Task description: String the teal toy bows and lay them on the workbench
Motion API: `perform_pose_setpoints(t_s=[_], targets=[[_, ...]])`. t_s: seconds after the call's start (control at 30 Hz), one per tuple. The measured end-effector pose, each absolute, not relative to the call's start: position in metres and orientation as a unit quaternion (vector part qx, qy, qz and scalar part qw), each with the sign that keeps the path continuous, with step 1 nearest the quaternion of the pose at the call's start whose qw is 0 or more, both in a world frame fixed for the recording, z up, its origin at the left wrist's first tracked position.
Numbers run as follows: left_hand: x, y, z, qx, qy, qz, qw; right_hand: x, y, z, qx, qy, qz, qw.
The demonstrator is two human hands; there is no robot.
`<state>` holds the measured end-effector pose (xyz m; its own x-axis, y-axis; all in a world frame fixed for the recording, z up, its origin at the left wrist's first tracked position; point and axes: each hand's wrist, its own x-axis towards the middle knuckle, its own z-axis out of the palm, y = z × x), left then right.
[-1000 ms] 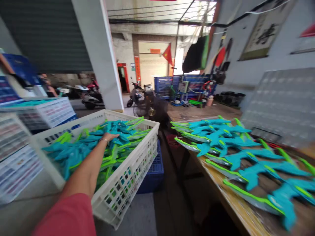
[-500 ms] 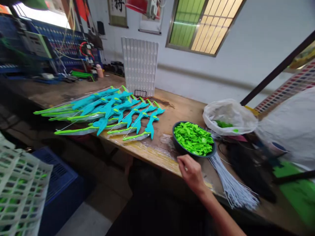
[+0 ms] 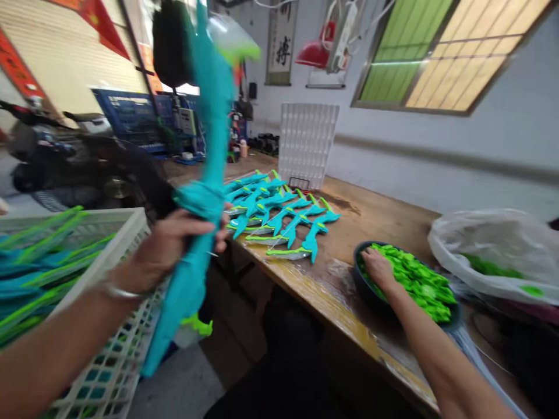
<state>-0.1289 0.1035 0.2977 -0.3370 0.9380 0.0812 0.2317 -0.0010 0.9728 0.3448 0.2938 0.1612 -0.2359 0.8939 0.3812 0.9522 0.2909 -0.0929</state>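
Note:
My left hand (image 3: 179, 238) is wrapped around the middle of a teal plastic toy bow (image 3: 213, 116), raised on the left, smeared at its upper end, with translucent, green-edged parts at both ends. My right hand (image 3: 378, 267) is in a dark bowl (image 3: 360, 291) of bright green plastic pieces (image 3: 419, 285). Its fingers look curled together at the bowl's left side, with the tips hidden. More teal and green toy bows (image 3: 279, 203) lie in overlapping rows on the wooden table (image 3: 371, 215), strings showing on some.
On my left stands a white lattice crate (image 3: 131, 244) with more bows inside. A white plastic bag (image 3: 458, 227) holding green pieces sits beyond the bowl, and pale cords (image 3: 480, 361) lie beside it. A ribbed translucent panel (image 3: 308, 142) leans at the wall.
My left hand has come into view gripping a toy bow. My right hand has moved from the table's front edge into the bowl. The view has swung left, showing more of the crate.

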Motion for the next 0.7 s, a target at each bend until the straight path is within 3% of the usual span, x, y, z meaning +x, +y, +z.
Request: perform_pose_setpoints(t_s=[0.13, 0.3, 0.47, 0.63, 0.7], targets=[[-0.083, 0.097, 0.265, 0.487, 0.468, 0.551, 0.490, 0.356, 0.294, 0.152, -0.599, -0.773, -0.082, 0.193], [-0.041, 0.091, 0.198, 0.475, 0.489, 0.508, 0.527, 0.371, 0.292, 0.144, -0.635, -0.729, -0.076, 0.245], [-0.033, 0.073, 0.176, 0.468, 0.485, 0.491, 0.552, 0.381, 0.270, 0.136, -0.650, -0.674, -0.071, 0.345], [-0.031, 0.065, 0.169, 0.432, 0.480, 0.494, 0.582, 0.343, 0.183, 0.133, -0.607, -0.568, 0.134, 0.539], [-0.028, 0.063, 0.164, 0.416, 0.483, 0.493, 0.592, 0.311, 0.138, 0.136, -0.576, -0.552, 0.224, 0.559]])
